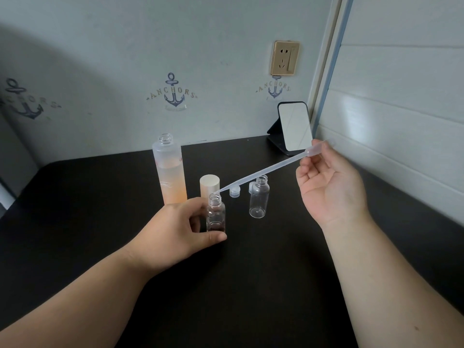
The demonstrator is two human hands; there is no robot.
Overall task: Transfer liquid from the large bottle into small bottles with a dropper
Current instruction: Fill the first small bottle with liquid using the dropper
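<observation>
1. At frame centre, the left hand (175, 227) grips the small bottle (215, 214); a loose hold could tip it.
2. The right hand (329, 187) pinches the dropper (261, 174) by its bulb at right, tip at the bottle's mouth; an early squeeze could spill liquid onto the table (75, 209).
3. The large bottle (170, 169) stands uncapped just behind, and could be knocked over.

Around the large bottle (170, 169), open tabletop (88, 209) lies to its left and in front of it. To its right the way is crowded: the pale cap (210, 184) stands just beside it, and the left hand (175, 227) holds a small bottle (215, 214) in front of that cap. The dropper (263, 172) slants across above them, held by the right hand (329, 187). Further right stand a small cap (235, 191) and a second small bottle (259, 197). The mirror (295, 126) blocks the far right corner.
</observation>
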